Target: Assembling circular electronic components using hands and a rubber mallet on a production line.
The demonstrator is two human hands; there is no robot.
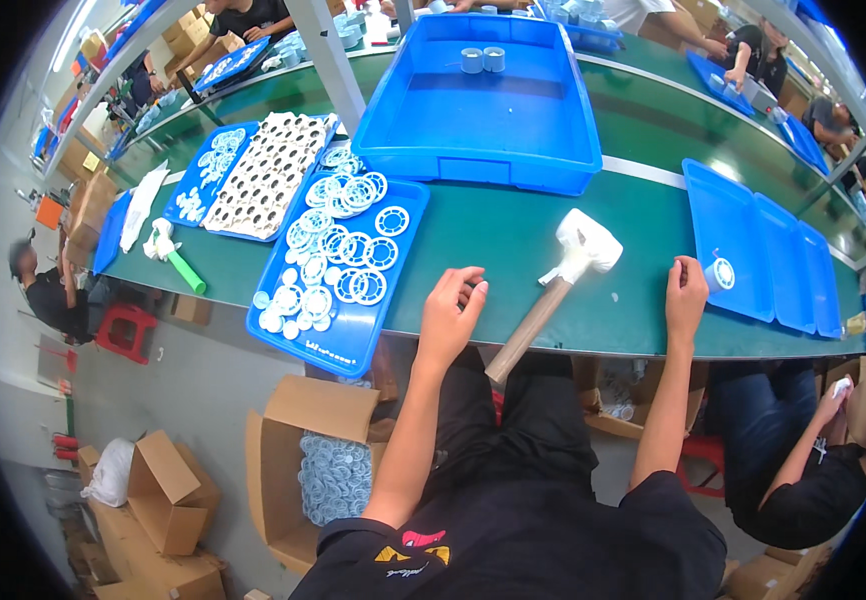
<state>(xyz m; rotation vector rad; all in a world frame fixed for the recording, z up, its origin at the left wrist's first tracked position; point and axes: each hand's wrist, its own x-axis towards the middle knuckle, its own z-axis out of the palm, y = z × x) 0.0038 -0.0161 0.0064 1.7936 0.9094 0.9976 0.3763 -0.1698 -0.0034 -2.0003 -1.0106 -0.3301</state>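
Observation:
A mallet lies on the green table between my hands. Its head (589,245) is wrapped in white, and its brown handle (531,328) sticks out over the near edge. Left of the handle rests my left hand (453,308), loosely bent, with gaps between the fingers and nothing in it. My right hand (686,298) is on the table to the right, its fingers curled together, with no object visible in them. Near my left hand is a blue tray (361,335) of pale rings (355,248) and small discs (273,318).
A large blue bin (478,125) with two grey cylinders (483,60) stands beyond the mallet. Further blue trays (748,285) lie at right; a white perforated tray (271,170) and a green-handled tool (185,270) at left. An open carton (318,400) is below. People sit nearby.

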